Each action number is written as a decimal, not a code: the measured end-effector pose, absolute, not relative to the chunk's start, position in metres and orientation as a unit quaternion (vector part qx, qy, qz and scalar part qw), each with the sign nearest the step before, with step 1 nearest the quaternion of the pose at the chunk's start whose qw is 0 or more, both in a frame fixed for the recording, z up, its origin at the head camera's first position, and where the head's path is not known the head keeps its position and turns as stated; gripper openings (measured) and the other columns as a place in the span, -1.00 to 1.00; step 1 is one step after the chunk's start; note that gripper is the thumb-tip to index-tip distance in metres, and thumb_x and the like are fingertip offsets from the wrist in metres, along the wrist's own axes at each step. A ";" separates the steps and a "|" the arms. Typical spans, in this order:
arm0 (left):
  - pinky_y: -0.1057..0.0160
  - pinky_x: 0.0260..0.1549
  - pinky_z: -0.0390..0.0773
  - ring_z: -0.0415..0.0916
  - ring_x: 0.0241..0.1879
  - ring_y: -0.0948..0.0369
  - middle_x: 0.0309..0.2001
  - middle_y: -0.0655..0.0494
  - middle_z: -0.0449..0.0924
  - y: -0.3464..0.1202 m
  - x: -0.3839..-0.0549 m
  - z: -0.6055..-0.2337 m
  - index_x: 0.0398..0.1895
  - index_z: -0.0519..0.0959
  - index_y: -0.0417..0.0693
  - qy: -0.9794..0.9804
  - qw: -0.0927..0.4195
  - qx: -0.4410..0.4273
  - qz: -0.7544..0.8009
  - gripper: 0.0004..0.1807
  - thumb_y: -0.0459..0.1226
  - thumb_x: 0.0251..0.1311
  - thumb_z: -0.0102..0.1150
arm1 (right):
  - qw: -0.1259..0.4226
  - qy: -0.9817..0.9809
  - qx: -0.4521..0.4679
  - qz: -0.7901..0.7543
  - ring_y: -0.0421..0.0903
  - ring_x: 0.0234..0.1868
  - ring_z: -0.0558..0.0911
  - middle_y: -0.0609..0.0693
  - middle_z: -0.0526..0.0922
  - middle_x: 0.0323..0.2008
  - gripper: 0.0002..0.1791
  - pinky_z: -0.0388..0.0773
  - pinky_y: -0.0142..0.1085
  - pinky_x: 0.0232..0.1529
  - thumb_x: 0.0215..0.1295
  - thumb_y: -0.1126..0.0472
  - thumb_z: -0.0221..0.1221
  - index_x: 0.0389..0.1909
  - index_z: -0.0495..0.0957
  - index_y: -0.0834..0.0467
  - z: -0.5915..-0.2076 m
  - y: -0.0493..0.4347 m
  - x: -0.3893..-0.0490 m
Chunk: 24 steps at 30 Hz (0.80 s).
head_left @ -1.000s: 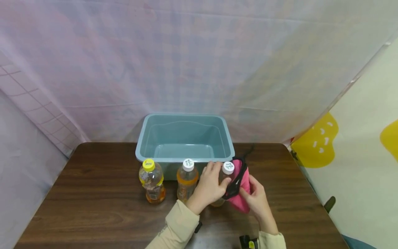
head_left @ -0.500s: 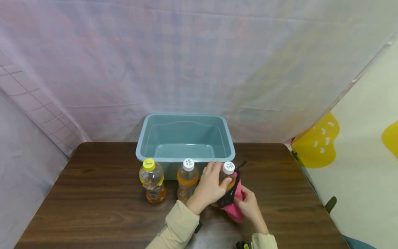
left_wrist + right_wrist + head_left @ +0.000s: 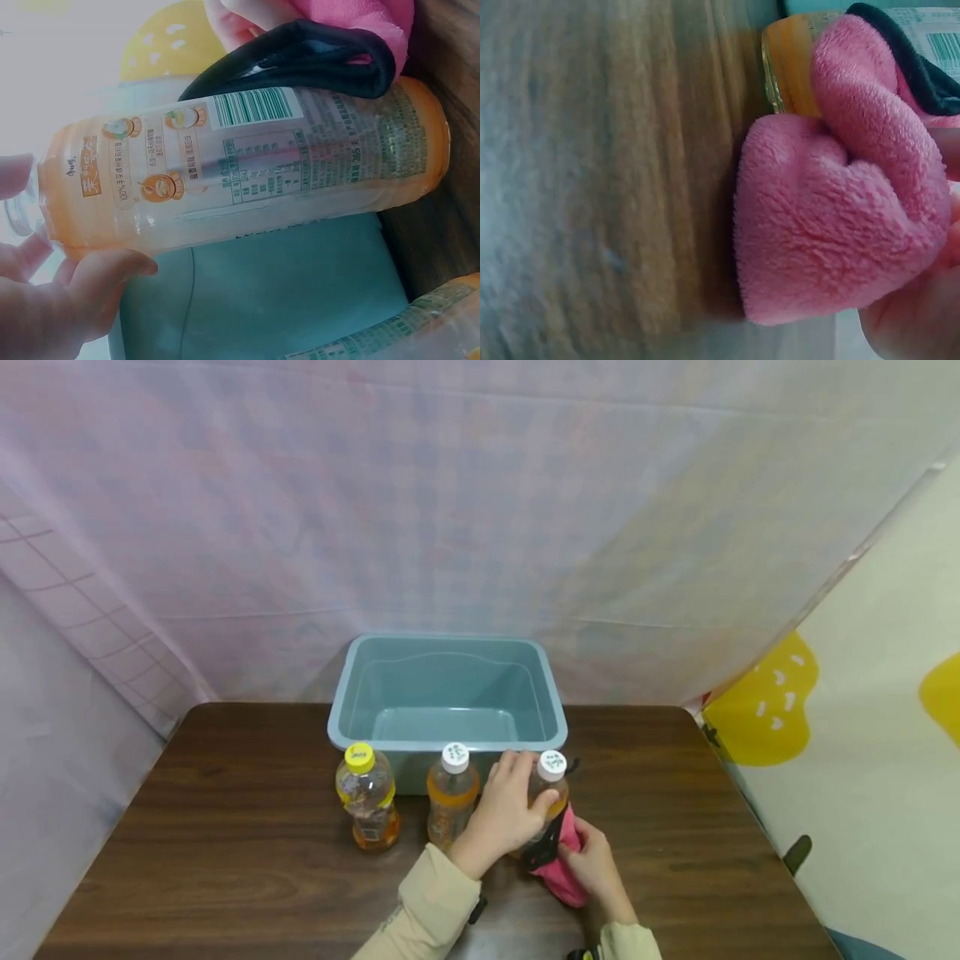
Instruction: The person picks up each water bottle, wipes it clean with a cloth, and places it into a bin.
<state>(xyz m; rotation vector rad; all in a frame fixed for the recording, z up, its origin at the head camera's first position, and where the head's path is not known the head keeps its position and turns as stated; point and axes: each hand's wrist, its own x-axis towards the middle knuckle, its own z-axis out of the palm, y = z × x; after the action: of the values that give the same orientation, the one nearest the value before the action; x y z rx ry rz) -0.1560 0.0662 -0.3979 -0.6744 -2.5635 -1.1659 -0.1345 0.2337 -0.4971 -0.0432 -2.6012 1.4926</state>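
My left hand [image 3: 506, 814] grips the rightmost bottle [image 3: 552, 784] around its upper part. This bottle stands upright, with a white cap and an orange-banded clear label [image 3: 247, 157]. In my right hand [image 3: 596, 864] is a bunched pink fleecy cloth [image 3: 840, 217] with black edging [image 3: 292, 64], pinched between thumb and fingers. The cloth lies against the right side of that bottle, low near the table. To the left stand another white-capped bottle [image 3: 453, 797] and a yellow-capped bottle [image 3: 367, 802] with some amber liquid at its bottom.
Behind the bottles sits a blue-green plastic tub [image 3: 335, 714] on the dark wooden table [image 3: 225, 860]. A pale patterned curtain [image 3: 450, 510] hangs beyond the table's back edge. Yellow shapes mark the sheet [image 3: 862, 827] at the right.
My right hand has brought the pink cloth down and slightly left along the bottle's side, toward its base. My left hand keeps its hold on the bottle's upper part.
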 end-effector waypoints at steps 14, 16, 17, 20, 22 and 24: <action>0.18 -0.18 0.44 0.38 -0.19 0.10 -0.16 0.01 0.38 0.068 -0.156 -0.397 -0.04 0.39 -0.10 -0.882 0.121 -0.225 -0.396 -0.61 -0.16 0.10 0.18 | 0.191 -0.834 0.070 0.513 -0.39 -0.55 0.43 -0.03 0.54 -0.57 -0.73 0.40 -0.49 -0.58 -0.17 0.63 0.14 -0.34 0.52 0.40 -0.433 0.233 -0.129; 0.18 -0.18 0.44 0.37 -0.19 0.11 -0.16 0.02 0.38 0.069 -0.156 -0.397 -0.03 0.39 -0.09 -0.884 0.117 -0.223 -0.395 -0.61 -0.16 0.10 0.17 | 0.201 -0.837 0.081 0.503 -0.38 -0.59 0.41 -0.06 0.50 -0.62 -0.74 0.37 -0.48 -0.64 -0.20 0.64 0.11 -0.39 0.51 0.40 -0.418 0.230 -0.126; 0.18 -0.18 0.44 0.37 -0.19 0.11 -0.15 0.02 0.38 0.069 -0.156 -0.397 -0.03 0.39 -0.09 -0.884 0.115 -0.221 -0.395 -0.61 -0.16 0.10 0.17 | 0.204 -0.837 0.084 0.501 -0.38 -0.60 0.41 -0.06 0.49 -0.63 -0.75 0.37 -0.48 -0.65 -0.20 0.64 0.11 -0.40 0.50 0.40 -0.412 0.228 -0.124; 0.18 -0.17 0.44 0.37 -0.19 0.11 -0.15 0.02 0.38 0.069 -0.156 -0.397 -0.03 0.39 -0.09 -0.884 0.112 -0.217 -0.399 -0.61 -0.17 0.09 0.17 | 0.205 -0.838 0.089 0.498 -0.37 -0.61 0.42 0.00 0.50 -0.63 -0.75 0.38 -0.46 -0.66 -0.17 0.64 0.12 -0.38 0.51 0.40 -0.402 0.227 -0.122; 0.17 -0.17 0.43 0.36 -0.19 0.11 -0.15 0.02 0.38 0.069 -0.155 -0.397 -0.03 0.39 -0.09 -0.883 0.114 -0.218 -0.400 -0.62 -0.18 0.09 0.17 | 0.204 -0.842 0.090 0.492 -0.37 -0.61 0.43 0.03 0.53 -0.61 -0.74 0.39 -0.46 -0.65 -0.14 0.61 0.15 -0.34 0.52 0.38 -0.403 0.230 -0.125; 0.17 -0.18 0.43 0.36 -0.20 0.11 -0.15 0.02 0.37 0.069 -0.155 -0.397 -0.04 0.39 -0.09 -0.883 0.116 -0.219 -0.400 -0.63 -0.20 0.08 0.17 | 0.205 -0.843 0.098 0.488 -0.36 -0.59 0.44 0.07 0.56 -0.57 -0.71 0.41 -0.45 -0.63 -0.12 0.58 0.17 -0.28 0.53 0.36 -0.406 0.234 -0.129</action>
<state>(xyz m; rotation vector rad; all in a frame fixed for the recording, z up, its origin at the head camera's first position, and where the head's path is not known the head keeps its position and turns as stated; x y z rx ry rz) -0.1554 0.0690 -0.3966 -0.6412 -2.5850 -1.1706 -0.1291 0.2336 -0.4058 0.2738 -2.3487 1.3611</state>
